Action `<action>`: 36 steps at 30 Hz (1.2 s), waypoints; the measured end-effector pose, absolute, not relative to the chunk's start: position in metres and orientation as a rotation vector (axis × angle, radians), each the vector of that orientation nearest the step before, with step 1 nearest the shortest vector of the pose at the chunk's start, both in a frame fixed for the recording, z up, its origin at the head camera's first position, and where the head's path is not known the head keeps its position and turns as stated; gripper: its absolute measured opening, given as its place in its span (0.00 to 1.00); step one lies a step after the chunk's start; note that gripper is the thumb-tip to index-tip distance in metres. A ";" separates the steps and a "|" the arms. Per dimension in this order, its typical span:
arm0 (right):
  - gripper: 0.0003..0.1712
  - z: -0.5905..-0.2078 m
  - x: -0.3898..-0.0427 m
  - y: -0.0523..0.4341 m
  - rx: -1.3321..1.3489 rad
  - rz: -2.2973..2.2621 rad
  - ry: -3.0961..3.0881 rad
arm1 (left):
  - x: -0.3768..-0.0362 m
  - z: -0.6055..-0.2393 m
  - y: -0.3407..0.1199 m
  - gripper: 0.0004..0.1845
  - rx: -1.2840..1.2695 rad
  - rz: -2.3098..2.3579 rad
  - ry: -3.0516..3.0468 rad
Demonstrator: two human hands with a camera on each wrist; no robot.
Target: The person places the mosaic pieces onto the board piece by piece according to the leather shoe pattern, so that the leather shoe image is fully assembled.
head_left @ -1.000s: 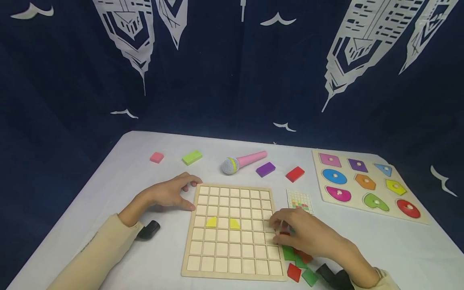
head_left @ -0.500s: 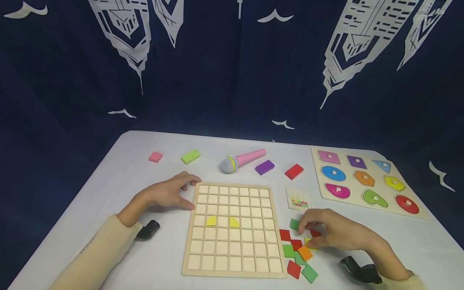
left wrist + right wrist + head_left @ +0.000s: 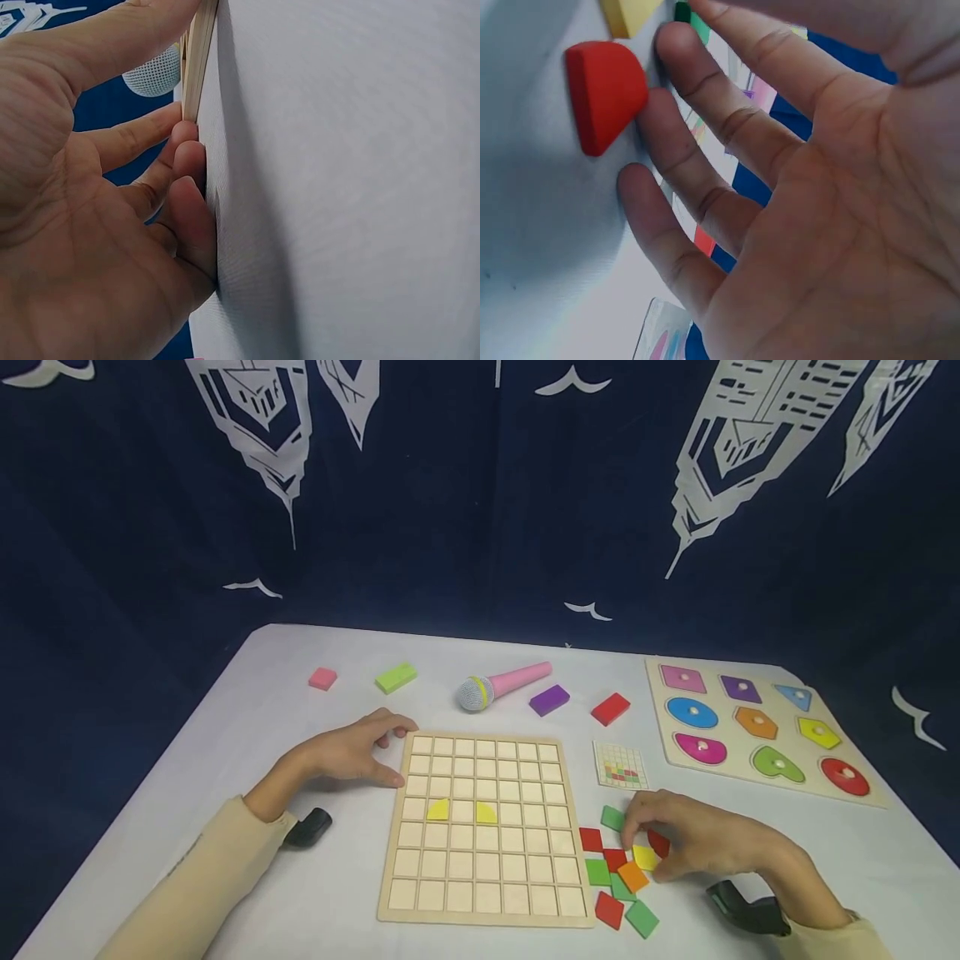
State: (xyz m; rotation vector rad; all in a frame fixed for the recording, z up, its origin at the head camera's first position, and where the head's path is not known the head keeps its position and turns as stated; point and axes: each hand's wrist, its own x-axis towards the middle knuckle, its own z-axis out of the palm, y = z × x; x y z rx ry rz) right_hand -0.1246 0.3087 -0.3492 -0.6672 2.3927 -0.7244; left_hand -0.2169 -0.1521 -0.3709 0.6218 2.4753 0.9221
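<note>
A wooden grid board (image 3: 462, 863) lies on the table, with two yellow quarter-round pieces (image 3: 438, 810) in separate cells of one row. My left hand (image 3: 352, 750) rests at the board's upper left corner, thumb against its side edge and fingertips by the top. My right hand (image 3: 708, 833) spreads its fingers low over loose coloured pieces right of the board, holding nothing. Between its thumb and fingers show a yellow piece (image 3: 643, 857) and a red piece (image 3: 658, 843). In the right wrist view, this red piece (image 3: 611, 94) has a rounded side, close by the fingertips.
Several red, green and orange tiles (image 3: 633, 877) lie along the board's right edge. A small pattern card (image 3: 620, 765) is above them. Behind are a pink toy microphone (image 3: 502, 686), coloured blocks (image 3: 396, 677) and, at right, a shape puzzle board (image 3: 761, 727).
My right hand has moved right from the board's edge to over the loose pieces, uncovering several tiles. Then it shifted only slightly, showing more of the yellow piece. My left hand stays at the corner.
</note>
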 end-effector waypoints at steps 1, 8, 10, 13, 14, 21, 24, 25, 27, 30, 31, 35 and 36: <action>0.20 -0.350 -0.124 0.308 -0.661 -0.715 2.399 | -0.217 -0.371 -0.152 0.41 0.619 0.919 2.476; 0.18 -0.352 -0.125 0.308 -0.668 -0.706 2.438 | -0.218 -0.371 -0.151 0.42 0.613 0.924 2.470; 0.18 -0.352 -0.126 0.307 -0.679 -0.705 2.449 | -0.218 -0.371 -0.151 0.42 0.618 0.927 2.469; 0.17 -0.351 -0.127 0.305 -0.684 -0.667 2.487 | -0.218 -0.371 -0.151 0.41 0.636 0.937 2.464; 0.17 -0.350 -0.127 0.304 -0.685 -0.648 2.504 | -0.218 -0.371 -0.151 0.41 0.641 0.940 2.462; 0.18 -0.336 -0.128 0.281 -0.639 -0.569 2.570 | -0.216 -0.371 -0.152 0.41 0.635 0.929 2.470; 0.17 -0.332 -0.131 0.261 -0.656 -0.580 2.560 | -0.216 -0.371 -0.154 0.41 0.633 0.931 2.477; 0.17 -0.332 -0.132 0.255 -0.666 -0.584 2.560 | -0.216 -0.371 -0.154 0.41 0.637 0.932 2.477; 0.17 -0.332 -0.134 0.243 -0.710 -0.584 2.566 | -0.216 -0.371 -0.154 0.41 0.643 0.934 2.473; 0.17 -0.335 -0.137 0.226 -0.811 -0.592 2.566 | -0.216 -0.372 -0.154 0.41 0.651 0.936 2.466; 0.16 -0.336 -0.137 0.220 -0.844 -0.594 2.563 | -0.217 -0.373 -0.154 0.41 0.653 0.938 2.462; 0.15 -0.340 -0.141 0.195 -0.931 -0.616 2.556 | -0.217 -0.373 -0.154 0.41 0.647 0.937 2.463; 0.16 -0.340 -0.142 0.188 -0.935 -0.622 2.557 | -0.217 -0.373 -0.154 0.41 0.644 0.937 2.464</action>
